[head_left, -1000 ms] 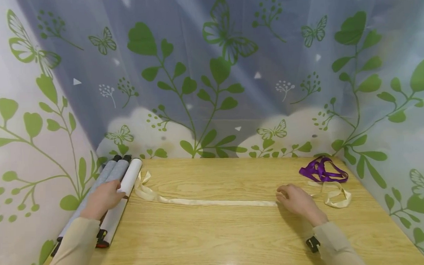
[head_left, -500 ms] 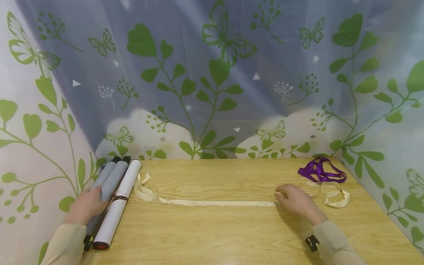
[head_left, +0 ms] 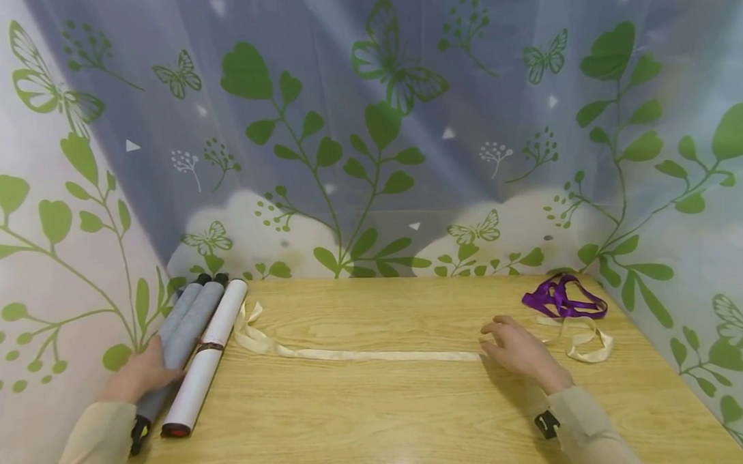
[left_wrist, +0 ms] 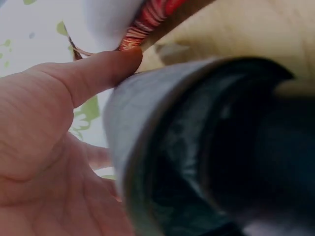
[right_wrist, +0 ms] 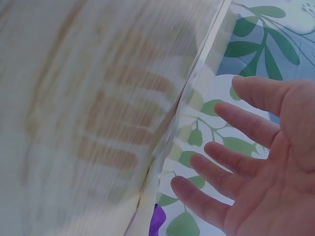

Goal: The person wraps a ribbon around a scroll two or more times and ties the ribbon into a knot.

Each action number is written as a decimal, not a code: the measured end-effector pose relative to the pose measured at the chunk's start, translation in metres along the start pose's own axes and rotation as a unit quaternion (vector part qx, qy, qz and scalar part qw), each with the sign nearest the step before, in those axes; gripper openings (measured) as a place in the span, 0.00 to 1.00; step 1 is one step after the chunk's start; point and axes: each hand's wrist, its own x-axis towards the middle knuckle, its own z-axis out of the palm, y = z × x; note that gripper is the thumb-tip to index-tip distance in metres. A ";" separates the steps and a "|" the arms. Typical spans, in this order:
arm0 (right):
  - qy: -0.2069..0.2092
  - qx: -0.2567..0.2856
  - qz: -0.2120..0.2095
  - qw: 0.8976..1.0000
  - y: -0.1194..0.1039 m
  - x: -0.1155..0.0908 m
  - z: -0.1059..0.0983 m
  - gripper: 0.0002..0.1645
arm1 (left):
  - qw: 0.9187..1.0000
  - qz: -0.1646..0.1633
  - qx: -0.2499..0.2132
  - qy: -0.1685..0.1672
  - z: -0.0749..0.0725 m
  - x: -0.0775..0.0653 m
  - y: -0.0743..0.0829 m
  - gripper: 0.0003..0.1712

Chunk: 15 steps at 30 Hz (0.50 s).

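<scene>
Along the table's left side lie two grey scrolls with black knobs, the nearer one (head_left: 196, 320) beside the farther one (head_left: 180, 310). My left hand (head_left: 137, 375) holds a grey scroll (left_wrist: 135, 105) near its front end, thumb over one side and fingers partly hidden behind it. A white scroll (head_left: 192, 388) with a brown tie lies just to the right, apart from my thumb. A cream ribbon (head_left: 363, 356) stretches across the table and passes behind my right hand (head_left: 518, 352). In the right wrist view, that hand's fingers are spread with nothing between them; contact with the ribbon cannot be told.
A loose purple ribbon (head_left: 561, 297) lies at the back right, beyond the cream ribbon's looped end (head_left: 590, 344). The wooden table (head_left: 365, 410) meets a leaf-and-butterfly patterned curtain (head_left: 344, 158) at the back and sides.
My left hand has moved off the white scroll to the grey ones, then left and nearer, the grey scroll's front end shifting with it. My right hand has barely moved.
</scene>
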 end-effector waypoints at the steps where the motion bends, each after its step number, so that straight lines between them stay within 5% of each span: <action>1: -0.002 -0.001 0.000 1.000 0.000 0.000 0.000 0.20 | 1.000 0.000 -0.002 -0.001 0.001 0.000 -0.001 0.60; 15: -0.015 0.002 -0.026 1.000 0.000 0.000 0.004 0.18 | 1.000 -0.011 -0.013 -0.007 0.004 0.000 -0.006 0.62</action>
